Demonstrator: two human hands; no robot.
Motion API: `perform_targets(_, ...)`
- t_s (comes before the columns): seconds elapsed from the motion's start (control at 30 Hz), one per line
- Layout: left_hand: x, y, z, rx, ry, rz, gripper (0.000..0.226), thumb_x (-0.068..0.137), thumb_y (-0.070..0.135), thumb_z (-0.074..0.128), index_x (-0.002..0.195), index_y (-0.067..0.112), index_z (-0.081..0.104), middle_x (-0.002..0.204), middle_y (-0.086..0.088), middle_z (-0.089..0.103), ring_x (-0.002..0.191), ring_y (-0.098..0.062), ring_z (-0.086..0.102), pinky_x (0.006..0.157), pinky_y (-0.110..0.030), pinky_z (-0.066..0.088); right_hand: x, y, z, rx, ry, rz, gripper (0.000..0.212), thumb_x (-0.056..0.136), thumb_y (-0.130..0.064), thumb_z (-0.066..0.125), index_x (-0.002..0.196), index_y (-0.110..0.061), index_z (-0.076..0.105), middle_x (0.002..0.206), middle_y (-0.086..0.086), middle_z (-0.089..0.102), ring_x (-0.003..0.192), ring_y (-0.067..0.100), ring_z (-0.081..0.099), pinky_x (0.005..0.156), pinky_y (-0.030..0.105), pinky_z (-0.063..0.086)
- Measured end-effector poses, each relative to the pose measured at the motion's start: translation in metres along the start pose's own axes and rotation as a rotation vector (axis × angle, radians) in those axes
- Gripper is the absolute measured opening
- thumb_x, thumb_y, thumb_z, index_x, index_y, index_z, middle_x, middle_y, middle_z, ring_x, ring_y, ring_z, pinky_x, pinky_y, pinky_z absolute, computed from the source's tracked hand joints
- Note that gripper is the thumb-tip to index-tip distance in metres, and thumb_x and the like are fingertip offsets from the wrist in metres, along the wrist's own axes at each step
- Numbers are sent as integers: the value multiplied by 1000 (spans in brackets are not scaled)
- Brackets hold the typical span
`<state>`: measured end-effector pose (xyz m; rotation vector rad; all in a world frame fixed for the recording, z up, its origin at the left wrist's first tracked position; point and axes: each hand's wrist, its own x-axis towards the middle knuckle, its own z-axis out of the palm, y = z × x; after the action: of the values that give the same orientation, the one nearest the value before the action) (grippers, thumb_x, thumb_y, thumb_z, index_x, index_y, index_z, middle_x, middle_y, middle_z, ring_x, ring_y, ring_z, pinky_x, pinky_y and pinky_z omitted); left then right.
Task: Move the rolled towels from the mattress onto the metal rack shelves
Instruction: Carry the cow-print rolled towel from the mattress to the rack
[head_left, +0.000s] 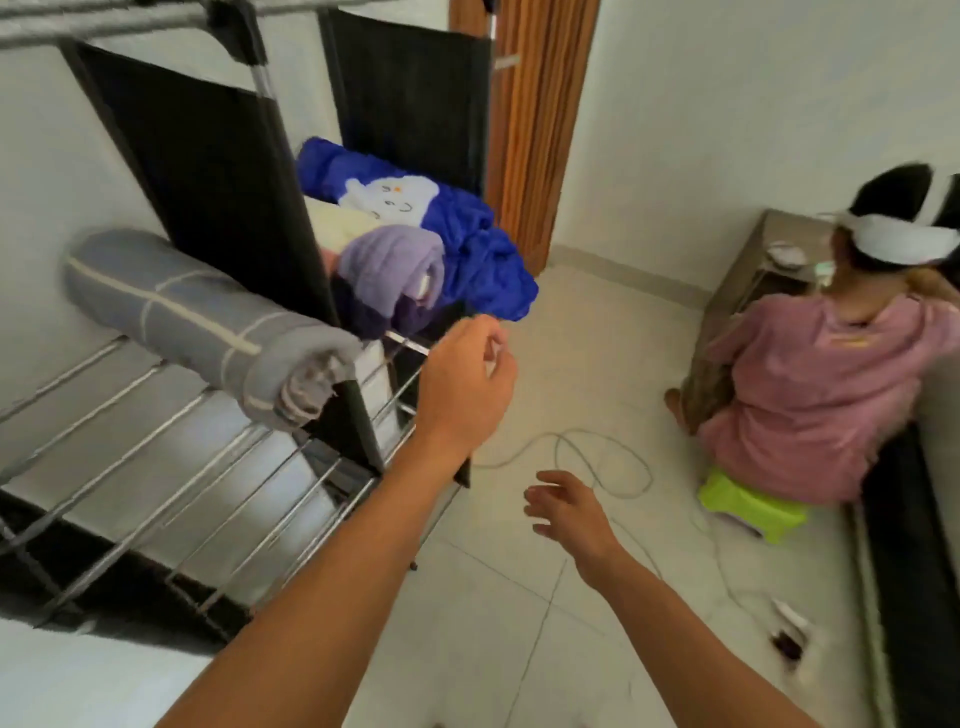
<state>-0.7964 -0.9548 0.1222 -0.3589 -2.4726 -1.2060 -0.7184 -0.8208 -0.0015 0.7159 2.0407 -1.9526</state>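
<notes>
Plainly, we stand at the chrome-barred metal rack (171, 467), its black fabric dividers rising behind. Along its upper shelf lies the grey rolled towel with pale stripes (192, 317), its end overhanging the front rail; in the next bay sit a lilac rolled towel (389, 270), a cream one and a crumpled blue cloth (478, 249) spilling over the front edge.

Our left hand (462, 384) hovers by the front rail, fingers curled loosely inward, gripping nothing we can make out. Our right hand (566, 512) hangs lower over the floor, fingers spread and empty.

We judge the grey roll could tip off if nudged, and the blue cloth could slide. The mattress lies outside the view.
</notes>
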Motion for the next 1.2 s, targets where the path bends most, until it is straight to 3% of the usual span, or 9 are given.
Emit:
perform_targets(0.03, -11, 7, 32, 35, -256, -6, 14, 81, 16, 60, 92, 8, 64, 80, -8, 62, 77, -25, 59, 75, -36, 50, -8, 11, -25, 61, 83, 35, 30, 88, -12, 59, 117, -11, 55, 98, 4, 65, 87, 21, 64, 73, 29, 52)
perform_targets(0.13, -54, 38, 114, 230, -989, 20, 37, 84, 34, 62, 116, 16, 60, 113, -11, 67, 104, -29, 62, 90, -34, 50, -37, 44, -100, 200, 292, 72, 19, 87, -11, 59, 106, -12, 59, 94, 4, 65, 80, 18, 64, 69, 28, 51)
perform_targets(0.2, -84, 66, 159, 293, -1203, 109, 46, 85, 39, 62, 124, 15, 56, 123, -12, 63, 111, -28, 59, 92, -31, 46, -66, 69, -151, 312, 413, 77, 12, 88, -11, 57, 100, -14, 61, 93, 5, 66, 77, 17, 64, 67, 27, 50)
perform_targets(0.5, -252, 289, 324, 162, -1476, 553, 38, 86, 31, 63, 116, 7, 61, 110, -14, 67, 103, -29, 62, 83, -30, 47, -286, 223, -356, 1056, 998, 107, 10, 92, -12, 53, 95, -6, 60, 90, 11, 62, 71, 18, 55, 66, 28, 47)
perform_targets(0.7, -400, 423, 394, 83, -1693, 732, 37, 85, 36, 63, 112, 10, 63, 103, -7, 65, 98, -21, 61, 78, -23, 42, -415, 288, -445, 1337, 1291, 7, 10, 94, -12, 50, 91, -8, 59, 89, 10, 61, 74, 18, 56, 66, 27, 45)
perform_targets(0.9, -517, 515, 444, 98, -1902, 867, 26, 86, 31, 64, 100, 9, 63, 78, 2, 55, 80, -17, 56, 72, -27, 45, -498, 345, -486, 1590, 1514, -195, 15, 96, -13, 46, 108, -7, 53, 89, 10, 60, 76, 18, 55, 69, 27, 46)
perform_targets(1.07, -607, 574, 491, 126, -2003, 977, 17, 84, 29, 64, 70, 24, 55, 72, 2, 56, 77, -17, 54, 74, -31, 47, -525, 389, -511, 1692, 1615, -208, 22, 96, -15, 48, 115, -5, 53, 99, 14, 63, 87, 23, 59, 76, 31, 48)
perform_targets(1.13, -636, 597, 511, 105, -2032, 976, 16, 84, 25, 63, 70, 22, 56, 72, -1, 57, 76, -18, 53, 80, -37, 52, -528, 402, -530, 1719, 1640, -197, 25, 97, -16, 47, 119, -5, 52, 107, 17, 62, 100, 27, 58, 86, 35, 48)
perform_targets(1.2, -662, 621, 538, 68, -2014, 1027, 8, 85, 23, 62, 83, 15, 62, 79, -3, 59, 80, -18, 53, 77, -33, 49, -527, 415, -553, 1763, 1660, -185, 32, 97, -15, 47, 127, -5, 49, 116, 21, 58, 110, 31, 55, 95, 39, 44)
